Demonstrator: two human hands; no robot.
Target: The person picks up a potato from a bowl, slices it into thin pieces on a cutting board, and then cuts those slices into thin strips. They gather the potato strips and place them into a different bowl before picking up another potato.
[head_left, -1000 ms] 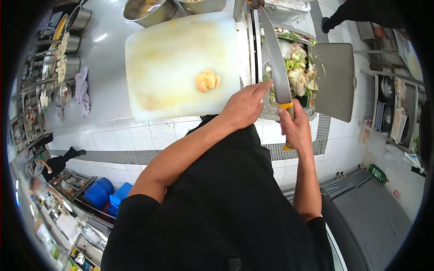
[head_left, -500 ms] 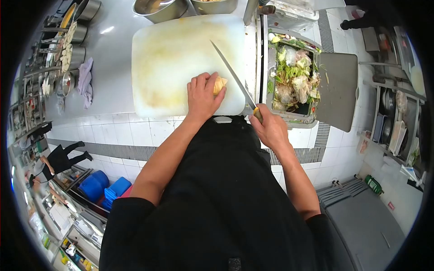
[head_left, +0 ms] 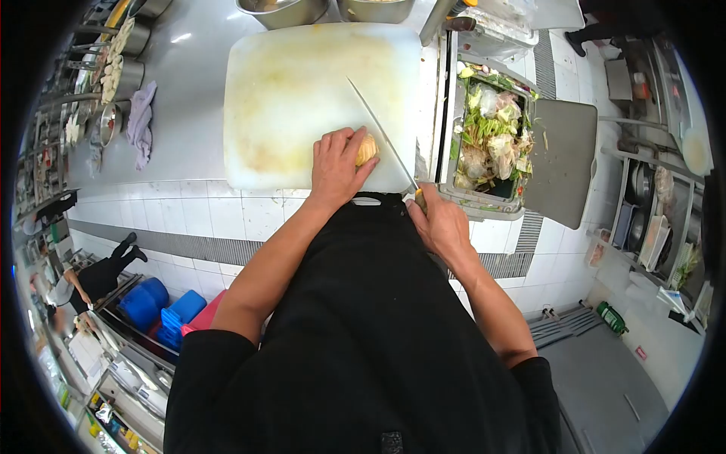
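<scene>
A white cutting board (head_left: 287,98) with yellowish stains lies flat on the metal counter. Near its front edge, my left hand (head_left: 335,165) is closed around a pale yellow vegetable piece (head_left: 367,150), pinning it to the board; the fingers hide part of it. My right hand (head_left: 445,227) grips the handle of a long kitchen knife (head_left: 383,131) at the board's front right corner. The blade slants across the board to the far left, just right of the vegetable piece, and shows as a thin line.
Metal pots (head_left: 291,13) stand behind the board. To the right sits an open waste bin (head_left: 484,198) full of vegetable scraps and plastic. A purple cloth (head_left: 141,125) lies at the left of the counter. Another person (head_left: 106,276) is far left.
The knife has shifted a little left toward my left hand, and its blade has turned to look thinner. My left hand keeps its hold on the vegetable piece. The view has tilted slightly.
</scene>
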